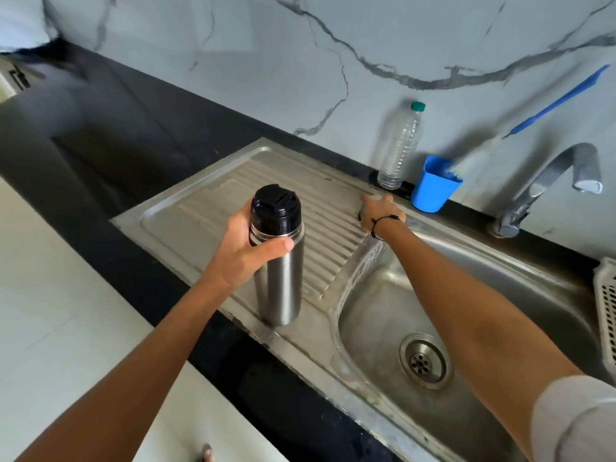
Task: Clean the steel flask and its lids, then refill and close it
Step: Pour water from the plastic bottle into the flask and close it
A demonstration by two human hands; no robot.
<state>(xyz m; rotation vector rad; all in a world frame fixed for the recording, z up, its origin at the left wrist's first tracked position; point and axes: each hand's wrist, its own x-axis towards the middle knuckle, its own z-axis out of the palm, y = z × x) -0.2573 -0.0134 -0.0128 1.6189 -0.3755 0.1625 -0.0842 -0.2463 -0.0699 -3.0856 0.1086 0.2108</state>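
The steel flask [279,281] stands upright on the ribbed drainboard [213,208] of the steel sink, with a black inner lid [275,203] fitted on its mouth. My left hand [248,250] grips the flask just under that lid, thumb across the front. My right hand [380,211] reaches to the far end of the drainboard and covers a small dark object [361,215], probably the outer lid; only its edge shows. Whether the fingers curl round it is hidden.
A clear plastic bottle [400,148] with a green cap and a blue cup [433,185] holding a blue-handled bottle brush [550,105] stand against the marble wall. The tap [546,181] arches over the basin [383,315] with its drain [425,360]. A white basket [606,308] sits at right.
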